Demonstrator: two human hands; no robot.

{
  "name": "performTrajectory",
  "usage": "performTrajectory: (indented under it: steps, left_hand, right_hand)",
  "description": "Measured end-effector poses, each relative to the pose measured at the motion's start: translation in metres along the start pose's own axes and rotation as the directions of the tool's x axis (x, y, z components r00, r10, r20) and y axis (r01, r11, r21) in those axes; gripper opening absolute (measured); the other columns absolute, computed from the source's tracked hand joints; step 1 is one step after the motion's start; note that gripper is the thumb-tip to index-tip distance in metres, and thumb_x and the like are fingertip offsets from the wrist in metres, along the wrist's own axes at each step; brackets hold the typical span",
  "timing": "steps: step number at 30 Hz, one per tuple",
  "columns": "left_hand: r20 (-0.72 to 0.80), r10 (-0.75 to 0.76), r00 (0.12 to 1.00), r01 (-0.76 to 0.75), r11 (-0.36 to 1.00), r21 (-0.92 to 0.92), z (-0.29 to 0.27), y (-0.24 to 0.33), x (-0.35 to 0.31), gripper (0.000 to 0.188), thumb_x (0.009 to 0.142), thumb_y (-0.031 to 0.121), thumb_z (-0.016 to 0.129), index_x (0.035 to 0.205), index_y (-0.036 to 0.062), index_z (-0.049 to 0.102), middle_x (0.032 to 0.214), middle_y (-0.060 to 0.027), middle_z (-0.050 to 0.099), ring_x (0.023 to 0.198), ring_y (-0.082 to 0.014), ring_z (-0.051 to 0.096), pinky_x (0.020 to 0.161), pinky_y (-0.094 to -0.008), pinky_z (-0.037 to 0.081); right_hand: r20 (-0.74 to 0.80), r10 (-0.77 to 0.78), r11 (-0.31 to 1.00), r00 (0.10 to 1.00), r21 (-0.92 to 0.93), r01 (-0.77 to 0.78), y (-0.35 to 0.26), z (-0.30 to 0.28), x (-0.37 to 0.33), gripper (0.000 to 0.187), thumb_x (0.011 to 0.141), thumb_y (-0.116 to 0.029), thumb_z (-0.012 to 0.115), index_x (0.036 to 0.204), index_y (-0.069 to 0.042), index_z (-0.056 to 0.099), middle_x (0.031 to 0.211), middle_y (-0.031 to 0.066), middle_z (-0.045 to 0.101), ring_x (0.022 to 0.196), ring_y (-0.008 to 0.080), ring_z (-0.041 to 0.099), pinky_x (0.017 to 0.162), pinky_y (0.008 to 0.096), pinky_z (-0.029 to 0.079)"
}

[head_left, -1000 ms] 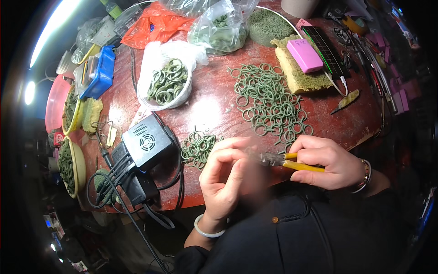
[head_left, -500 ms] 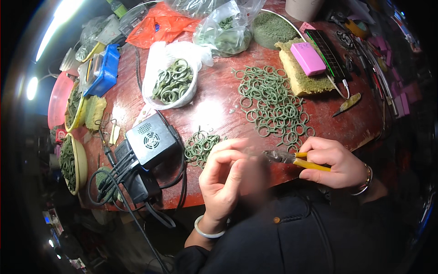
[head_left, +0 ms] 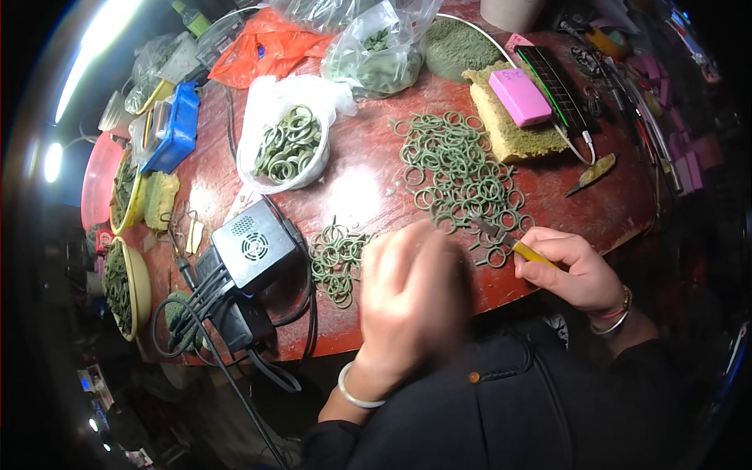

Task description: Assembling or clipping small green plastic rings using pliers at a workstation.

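My right hand [head_left: 570,269] is closed around the yellow handles of a pair of pliers [head_left: 535,254]. The pliers' grey metal jaws reach to the lower edge of a heap of green rings [head_left: 462,168], next to a single ring. Whether the jaws grip a ring is too small to tell. My left hand [head_left: 403,298] hovers over the table's near edge, its fingers smeared by motion, so what they hold, if anything, is hidden. Just left of it lies a smaller pile of green ring pieces [head_left: 337,258].
A white lined tub [head_left: 258,176] holds thicker green rings. At left sit a black box with a fan grille [head_left: 254,239], cables and a blue bin [head_left: 176,129]. A yellow sponge [head_left: 501,141] carries a pink box [head_left: 521,98]; a small blade [head_left: 593,174] lies right of it.
My left hand has turned and its pinched fingers have blurred. The pliers have swung up and left, away from the left hand toward the heap of rings.
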State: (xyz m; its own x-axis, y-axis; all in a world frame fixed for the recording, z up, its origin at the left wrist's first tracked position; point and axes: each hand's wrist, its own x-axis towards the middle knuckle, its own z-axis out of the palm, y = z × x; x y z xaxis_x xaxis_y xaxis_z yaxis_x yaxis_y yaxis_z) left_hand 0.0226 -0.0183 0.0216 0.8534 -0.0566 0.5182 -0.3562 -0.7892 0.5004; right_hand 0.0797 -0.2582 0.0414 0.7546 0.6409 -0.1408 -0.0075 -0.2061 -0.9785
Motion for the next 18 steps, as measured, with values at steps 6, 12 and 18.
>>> performTrajectory:
  steps: [6,12,18]
  left_hand:
    - [0.071,-0.014,0.997,0.006,0.994,0.113,0.021,0.004,0.007,0.026,0.083,0.003,0.071,0.107,-0.0008,0.066,0.108,-0.0140,0.065,0.098,-0.0328,0.062,0.088,-0.0424,0.051]
    - [-0.104,-0.062,0.993,0.052,0.994,-0.098,0.020,0.001,0.005,0.025,0.080,-0.004,0.076,0.103,-0.0016,0.067,0.104,-0.0164,0.067,0.090,-0.0333,0.067,0.081,-0.0391,0.055]
    - [0.091,-0.241,0.966,0.243,0.734,-0.634,0.002,-0.011,-0.012,0.018,0.086,-0.009,0.071,0.104,-0.0056,0.071,0.111,-0.0161,0.069,0.099,-0.0209,0.069,0.086,-0.0306,0.056]
  right_hand:
    - [-0.007,0.044,0.998,0.999,0.040,-0.044,-0.001,-0.001,-0.001,0.018,0.098,-0.013,0.067,0.089,0.002,0.066,0.089,0.0031,0.057,0.083,0.0125,0.051,0.076,0.0285,0.042]
    - [0.023,0.032,0.999,0.999,0.004,-0.032,0.000,-0.005,0.002,0.019,0.098,-0.013,0.067,0.087,0.003,0.064,0.090,0.0046,0.057,0.084,0.0133,0.053,0.077,0.0292,0.042]
    - [0.088,-0.060,0.993,0.994,-0.099,0.069,-0.002,-0.012,0.000,0.020,0.095,-0.014,0.070,0.087,0.003,0.064,0.091,0.0073,0.059,0.083,0.0156,0.055,0.074,0.0301,0.044]
